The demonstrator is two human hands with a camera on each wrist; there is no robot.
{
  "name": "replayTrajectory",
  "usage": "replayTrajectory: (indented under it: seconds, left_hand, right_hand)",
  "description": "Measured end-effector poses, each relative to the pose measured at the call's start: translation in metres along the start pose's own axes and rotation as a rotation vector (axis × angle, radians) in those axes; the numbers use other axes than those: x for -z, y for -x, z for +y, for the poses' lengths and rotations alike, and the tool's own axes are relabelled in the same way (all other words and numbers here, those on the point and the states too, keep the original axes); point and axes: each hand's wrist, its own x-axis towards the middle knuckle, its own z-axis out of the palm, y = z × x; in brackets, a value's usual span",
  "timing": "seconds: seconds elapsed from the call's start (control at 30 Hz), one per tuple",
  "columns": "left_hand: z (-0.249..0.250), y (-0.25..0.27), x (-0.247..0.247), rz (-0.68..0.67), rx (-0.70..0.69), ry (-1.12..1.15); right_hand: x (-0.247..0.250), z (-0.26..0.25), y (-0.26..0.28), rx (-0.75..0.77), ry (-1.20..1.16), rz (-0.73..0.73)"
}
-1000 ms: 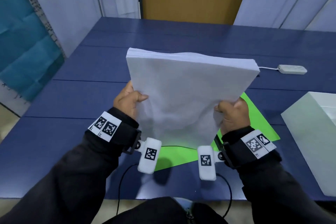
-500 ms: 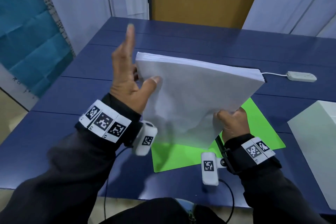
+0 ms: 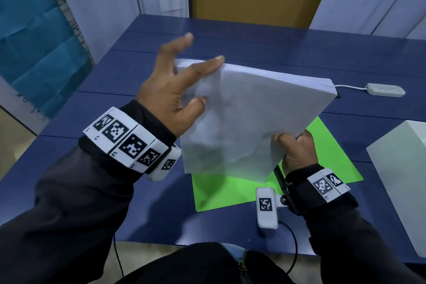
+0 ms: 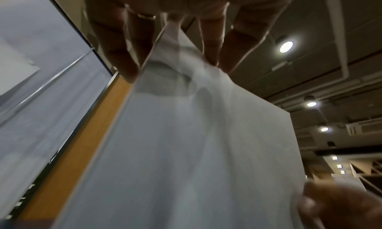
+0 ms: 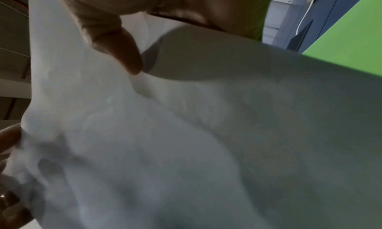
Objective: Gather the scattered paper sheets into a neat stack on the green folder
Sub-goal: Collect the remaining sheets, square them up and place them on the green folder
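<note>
A dark blue table (image 3: 288, 48) with a matte, seamed top fills the scene; pale panels and an ochre board stand behind it, and a teal creased sheet (image 3: 34, 53) hangs at far left. On the tabletop lies the green folder (image 3: 221, 193), a flat, smooth, bright rectangle set at an angle to the table's near edge. Above it, clear of its surface, is the paper stack (image 3: 249, 122): a thick white sheaf of thin sheets, tilted with its upper edge away from the person. That upper edge shows fine layered lines, roughly squared. The broad face is softly rumpled, with shallow dents near the lower corners.

The right hand (image 3: 297, 150) grips the stack's lower right corner, thumb curled over the front face and fingers behind; the right wrist view shows the thumb (image 5: 115, 41) pressing a crease into the paper. The left hand (image 3: 170, 94) is spread, fingers straight and splayed. Its thumb and one fingertip touch the stack's upper left corner and front face, and the remaining fingers stand free above it. In the left wrist view the fingers (image 4: 211, 41) straddle the thin top edge of the sheets.

At right stands a white box (image 3: 401, 168), smooth and angular. A small white rounded device (image 3: 385, 89) with a cord lies on the far right of the table. Both wrists carry dark bands with black-and-white square markers.
</note>
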Motion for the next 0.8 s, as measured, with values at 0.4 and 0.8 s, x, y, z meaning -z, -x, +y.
replayTrajectory:
  seconds: [0.4,0.8]
  left_hand:
    - [-0.015,0.021,-0.036,-0.013,0.577,0.868]
    - [-0.028,0.038,-0.081,0.112,1.072,0.992]
  right_hand:
    - [0.004,0.013,0.002,-0.064,0.099,0.039]
    - [0.001,0.022,0.001,-0.158,0.201,0.078]
